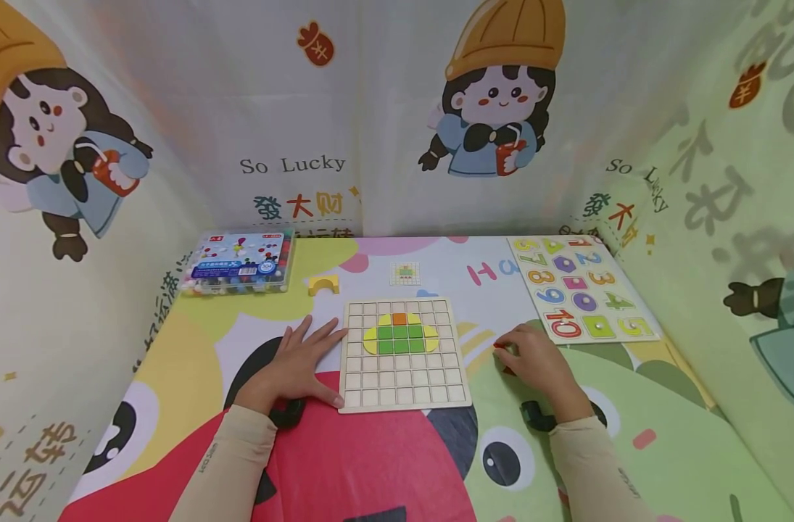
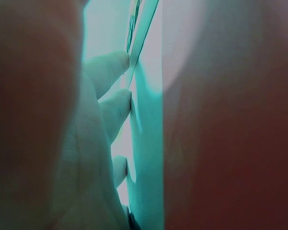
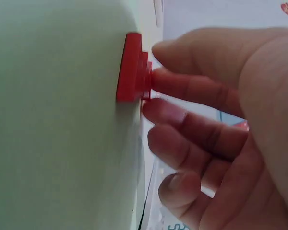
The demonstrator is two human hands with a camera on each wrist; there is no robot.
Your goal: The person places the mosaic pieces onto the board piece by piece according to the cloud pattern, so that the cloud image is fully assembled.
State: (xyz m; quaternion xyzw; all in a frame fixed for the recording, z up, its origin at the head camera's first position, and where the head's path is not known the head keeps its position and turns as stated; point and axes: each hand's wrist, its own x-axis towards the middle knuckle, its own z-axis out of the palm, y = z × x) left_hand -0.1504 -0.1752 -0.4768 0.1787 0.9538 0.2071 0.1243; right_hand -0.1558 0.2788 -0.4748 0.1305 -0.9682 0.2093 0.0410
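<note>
On the table lies a square wooden grid board. Green squares, yellow rounded pieces and one orange square form a pattern in its upper part. My left hand lies spread with straight fingers, touching the board's left edge with fingertip and thumb. Right of the board, my right hand has curled fingers at small red pieces on the table. Its thumb and index finger are close to the farther red piece; whether they pinch it is unclear.
Behind the board lies a small pattern card, with a yellow arch block to its left. A clear box of coloured parts stands back left. A number-and-shape puzzle board lies back right. Printed cloth walls enclose the table.
</note>
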